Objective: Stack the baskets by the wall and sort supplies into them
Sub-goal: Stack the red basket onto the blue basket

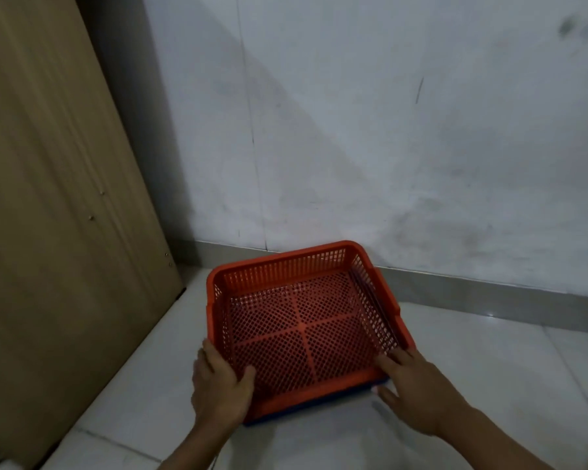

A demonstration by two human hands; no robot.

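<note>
An orange perforated plastic basket [306,320] sits on the white tiled floor close to the wall. It rests on a blue basket [319,407], of which only a strip shows under its near edge. My left hand [221,385] grips the near left corner of the orange basket, thumb inside the rim. At the near right corner, my right hand [418,391] holds the orange basket's rim, thumb inside and fingers down the outside. The orange basket holds nothing.
A grey-white wall [387,147] with a grey skirting strip [472,296] stands right behind the baskets. A tall beige wooden panel [55,198] leans on the left. White floor tiles [523,368] stretch to the right and in front.
</note>
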